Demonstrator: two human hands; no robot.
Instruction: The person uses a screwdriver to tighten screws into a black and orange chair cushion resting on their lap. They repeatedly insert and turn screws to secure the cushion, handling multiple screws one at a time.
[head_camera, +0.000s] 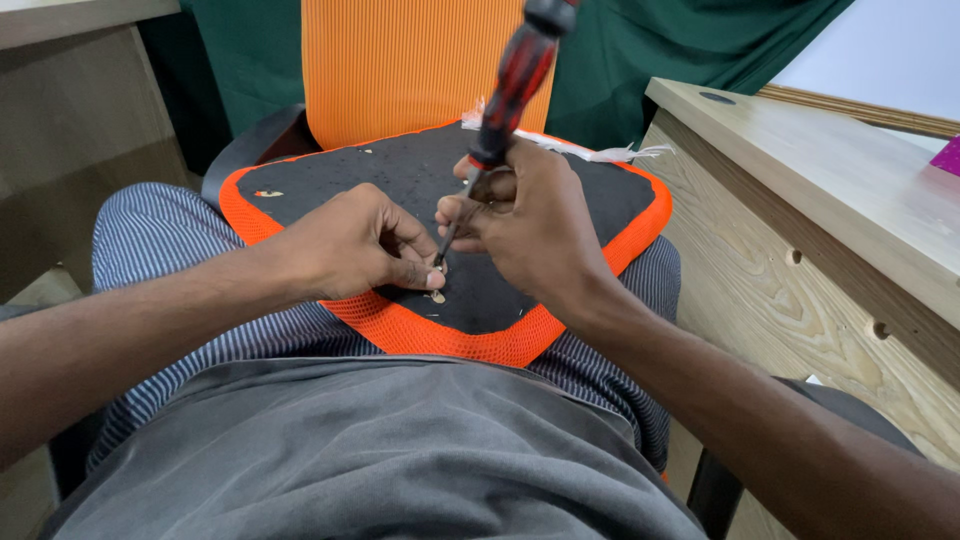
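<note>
An orange mesh chair seat (440, 335) lies upside down across my lap, its black underside (400, 175) facing up. My right hand (530, 225) grips a red and black screwdriver (510, 85) by the lower handle, its thin shaft slanting down to a small metal fitting (438, 268) near the seat's front edge. My left hand (355, 245) rests on the black underside beside the tip, thumb and fingers pinched at the fitting. A second pale spot (437, 297) sits just below it.
An orange mesh backrest (400, 60) stands behind the seat, with green cloth (660, 50) beyond. A light wooden desk (830, 200) runs along the right. Another wooden panel (70, 110) stands at the left. White shredded strips (610, 152) lie at the seat's far edge.
</note>
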